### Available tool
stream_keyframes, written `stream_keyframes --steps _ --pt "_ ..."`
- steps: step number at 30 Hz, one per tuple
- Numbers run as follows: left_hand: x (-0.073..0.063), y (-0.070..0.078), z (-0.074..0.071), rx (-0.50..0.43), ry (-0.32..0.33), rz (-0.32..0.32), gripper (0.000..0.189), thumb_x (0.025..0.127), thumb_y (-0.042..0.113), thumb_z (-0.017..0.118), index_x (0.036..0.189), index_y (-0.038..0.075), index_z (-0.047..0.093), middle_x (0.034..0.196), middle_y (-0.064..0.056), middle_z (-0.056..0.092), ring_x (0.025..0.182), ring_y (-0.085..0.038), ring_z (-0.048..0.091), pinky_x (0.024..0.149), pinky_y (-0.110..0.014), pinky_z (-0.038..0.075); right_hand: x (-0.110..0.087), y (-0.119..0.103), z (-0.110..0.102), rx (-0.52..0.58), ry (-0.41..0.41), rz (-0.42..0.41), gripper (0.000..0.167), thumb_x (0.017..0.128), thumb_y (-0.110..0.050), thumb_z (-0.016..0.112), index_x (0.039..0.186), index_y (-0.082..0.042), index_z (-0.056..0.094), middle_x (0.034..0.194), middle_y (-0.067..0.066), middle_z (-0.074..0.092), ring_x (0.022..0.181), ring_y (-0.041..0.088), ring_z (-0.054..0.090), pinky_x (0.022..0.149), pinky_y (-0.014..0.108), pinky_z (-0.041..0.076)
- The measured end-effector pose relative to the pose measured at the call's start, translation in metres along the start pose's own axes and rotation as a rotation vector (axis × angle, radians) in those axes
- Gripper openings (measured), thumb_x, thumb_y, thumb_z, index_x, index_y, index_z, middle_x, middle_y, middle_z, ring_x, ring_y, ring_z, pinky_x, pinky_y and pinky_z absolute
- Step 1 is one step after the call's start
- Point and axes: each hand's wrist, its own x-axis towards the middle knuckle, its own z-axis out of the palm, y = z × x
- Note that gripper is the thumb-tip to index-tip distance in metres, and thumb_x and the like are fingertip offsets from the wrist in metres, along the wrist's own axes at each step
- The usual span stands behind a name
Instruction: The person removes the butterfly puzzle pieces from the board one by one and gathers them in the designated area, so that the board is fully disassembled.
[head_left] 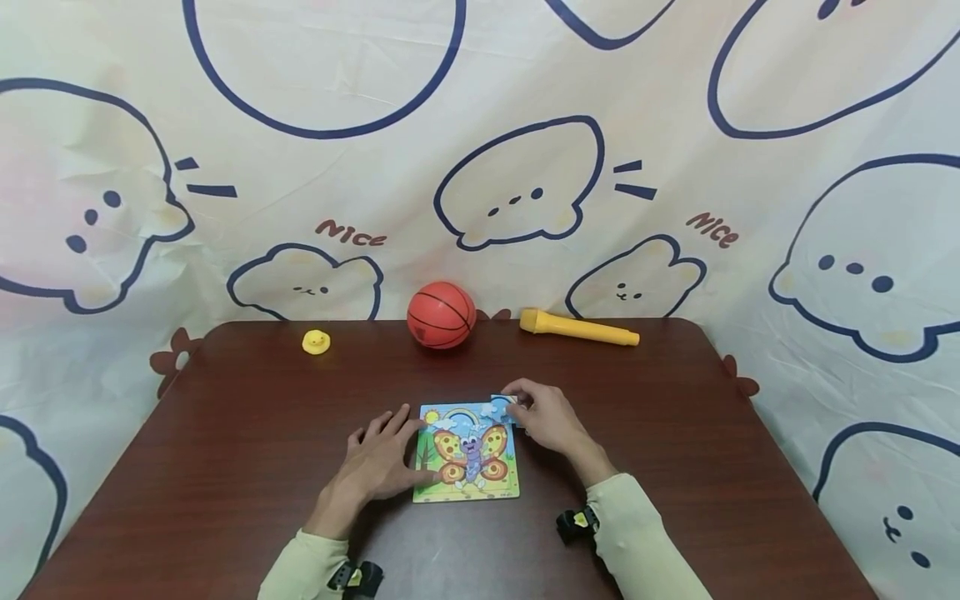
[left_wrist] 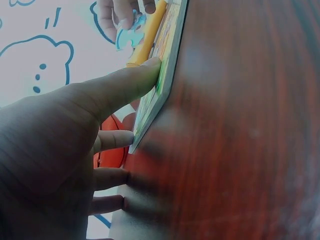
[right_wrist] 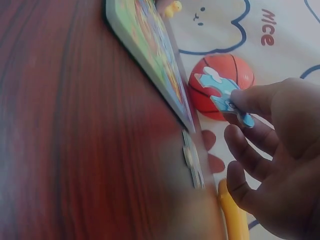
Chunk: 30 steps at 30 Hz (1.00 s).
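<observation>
A butterfly jigsaw puzzle (head_left: 467, 490) lies flat on the brown table. My right hand (head_left: 553, 418) pinches a light-blue puzzle piece (right_wrist: 220, 87) between thumb and fingertips, raised over the puzzle's far right corner. My left hand (head_left: 378, 463) spreads along the left side, its thumb (left_wrist: 135, 77) resting on the puzzle's face and its index fingertip right at the edge. The other left fingers reach out, straight, past the far left corner. On the table beside the puzzle's far right corner, another thin piece (right_wrist: 192, 159) shows edge-on in the right wrist view.
Along the table's back edge stand a yellow rubber duck (head_left: 316, 342), a red basketball (head_left: 441, 315) and a yellow toy microphone (head_left: 579, 327). Behind them hangs a white cloth (head_left: 405, 200) with cartoon drawings. Black wrist cameras (head_left: 577, 525) sit on both sleeves.
</observation>
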Motion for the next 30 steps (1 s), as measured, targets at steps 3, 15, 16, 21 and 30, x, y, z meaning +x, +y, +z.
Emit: stream_keyframes --steps 3,15,16,21,30 --pt "0.001 0.000 -0.001 0.001 -0.002 0.000 0.093 0.065 0.069 0.074 0.142 0.025 0.048 0.160 -0.012 0.027 0.143 -0.041 0.025 0.106 -0.073 0.020 -0.001 0.006 -0.005 -0.003 0.013 0.015 0.018 0.093 -0.022 0.065 0.110 -0.029 0.065 0.093 -0.003 0.063 0.074 0.014 0.058 0.066 0.030 0.050" --pt "0.001 0.000 -0.001 -0.010 -0.006 0.011 0.091 0.065 0.070 0.073 0.141 0.025 0.048 0.160 -0.012 0.027 0.143 -0.040 0.025 0.106 -0.073 0.021 -0.008 0.034 -0.026 -0.079 0.077 0.078 0.018 0.093 -0.022 0.065 0.111 -0.026 0.066 0.089 -0.002 0.060 0.080 0.017 0.052 0.071 0.031 0.043" --pt "0.001 0.000 -0.001 -0.010 -0.004 0.014 0.091 0.066 0.070 0.073 0.141 0.025 0.049 0.160 -0.012 0.028 0.143 -0.040 0.025 0.106 -0.073 0.021 -0.009 0.036 -0.027 -0.084 0.073 0.086 0.018 0.093 -0.023 0.065 0.111 -0.025 0.066 0.088 -0.001 0.059 0.079 0.017 0.052 0.070 0.031 0.043" --pt "0.001 -0.001 -0.001 -0.008 0.003 0.018 0.091 0.066 0.071 0.072 0.140 0.025 0.049 0.159 -0.011 0.028 0.143 -0.039 0.027 0.105 -0.072 0.023 -0.013 0.047 -0.035 -0.099 0.052 0.130 0.020 0.095 -0.023 0.063 0.114 -0.025 0.066 0.088 0.000 0.059 0.078 0.017 0.052 0.068 0.030 0.042" --pt "0.001 -0.002 -0.002 -0.007 0.003 0.016 0.091 0.065 0.072 0.072 0.140 0.026 0.049 0.159 -0.011 0.029 0.142 -0.040 0.027 0.104 -0.072 0.024 -0.015 0.055 -0.049 -0.135 0.014 0.172 0.020 0.095 -0.024 0.062 0.115 -0.024 0.066 0.088 0.000 0.060 0.078 0.018 0.052 0.069 0.031 0.043"
